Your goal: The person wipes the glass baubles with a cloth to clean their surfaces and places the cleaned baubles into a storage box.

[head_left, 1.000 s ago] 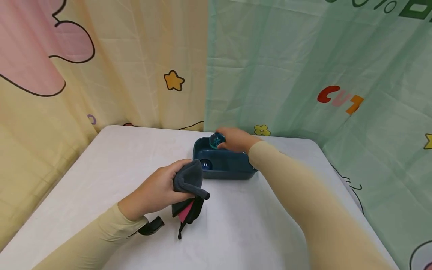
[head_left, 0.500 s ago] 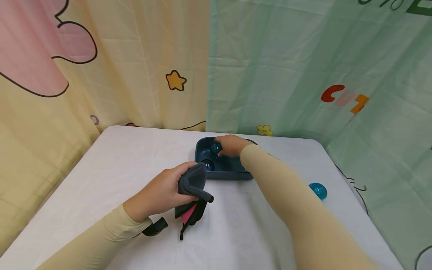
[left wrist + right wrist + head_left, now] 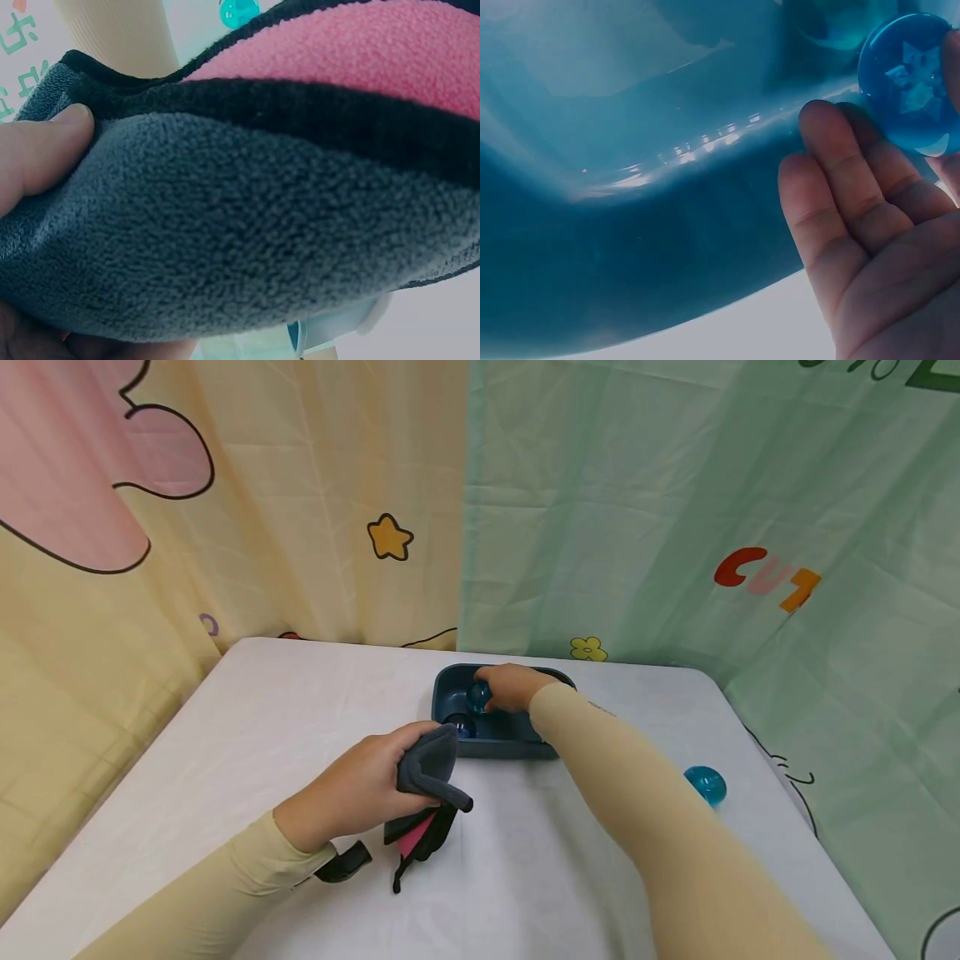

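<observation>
My left hand (image 3: 356, 789) grips a folded cloth (image 3: 427, 764), grey with black edging and a pink side; it hangs over the white table. Its fleecy grey face fills much of the left wrist view, with the thumb (image 3: 56, 146) pressed on the edge. My right hand (image 3: 512, 687) reaches into a dark blue rectangular bin (image 3: 502, 749) and pinches a clear blue ball (image 3: 907, 82) with a pale star shape inside. Its other fingers lie extended beside the bin's wall. A second, darker ball (image 3: 461, 727) sits in the bin's near left corner, partly behind the cloth.
A teal ball (image 3: 707, 785) lies on the white table (image 3: 322, 693), right of my right forearm. A black band or device (image 3: 345, 864) sticks out under my left wrist. Patterned curtains (image 3: 600, 527) stand behind the table.
My right hand has lowered the blue ball from the bin's far rim down inside it. The teal ball on the right has come into view beside the forearm. The left hand keeps its grip.
</observation>
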The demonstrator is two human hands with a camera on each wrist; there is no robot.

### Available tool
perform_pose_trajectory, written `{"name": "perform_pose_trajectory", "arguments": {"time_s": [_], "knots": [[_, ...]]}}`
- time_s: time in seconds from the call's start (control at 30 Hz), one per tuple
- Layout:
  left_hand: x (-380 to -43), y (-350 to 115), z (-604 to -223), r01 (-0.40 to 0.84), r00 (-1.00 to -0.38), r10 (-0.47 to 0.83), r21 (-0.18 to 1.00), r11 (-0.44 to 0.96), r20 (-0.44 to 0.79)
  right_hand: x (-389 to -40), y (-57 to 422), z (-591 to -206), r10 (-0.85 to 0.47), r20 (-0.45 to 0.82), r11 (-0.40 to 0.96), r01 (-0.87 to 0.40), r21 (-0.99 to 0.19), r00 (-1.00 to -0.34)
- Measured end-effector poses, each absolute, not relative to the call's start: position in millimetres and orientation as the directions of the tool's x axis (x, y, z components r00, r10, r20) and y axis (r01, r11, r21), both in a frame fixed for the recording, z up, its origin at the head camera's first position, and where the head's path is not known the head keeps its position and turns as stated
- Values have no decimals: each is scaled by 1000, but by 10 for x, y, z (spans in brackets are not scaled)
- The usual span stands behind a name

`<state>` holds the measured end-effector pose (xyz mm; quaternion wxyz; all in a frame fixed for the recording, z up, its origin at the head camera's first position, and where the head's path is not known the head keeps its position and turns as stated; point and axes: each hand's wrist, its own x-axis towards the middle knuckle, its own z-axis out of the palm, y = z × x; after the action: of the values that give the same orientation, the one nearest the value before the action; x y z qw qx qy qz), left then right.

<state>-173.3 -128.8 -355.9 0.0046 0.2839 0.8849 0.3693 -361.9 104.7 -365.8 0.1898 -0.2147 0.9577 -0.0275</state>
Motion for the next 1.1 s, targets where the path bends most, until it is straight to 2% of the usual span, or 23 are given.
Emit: {"name": "perform_pose_trajectory", "arguments": {"time_s": [0.5,0.7,0.93,1.1], "knots": [[-1727,-1280,-3558,492,-838,513,664,563,187,-3630,1045,-3636,-437,-360,895,-439,-82,-824],[-1720,-1275,-3559,501,-836,513,654,566,196,-3552,1158,-3457,-438,-345,896,-437,-85,-830],[-1719,-1263,-3559,502,-835,514,655,565,197,-3218,1676,-3054,-391,-324,917,-394,-60,-861],[-1714,-1272,-3565,496,-837,514,654,571,186,-2816,2331,-3008,-267,-376,953,-300,31,-888]]}}
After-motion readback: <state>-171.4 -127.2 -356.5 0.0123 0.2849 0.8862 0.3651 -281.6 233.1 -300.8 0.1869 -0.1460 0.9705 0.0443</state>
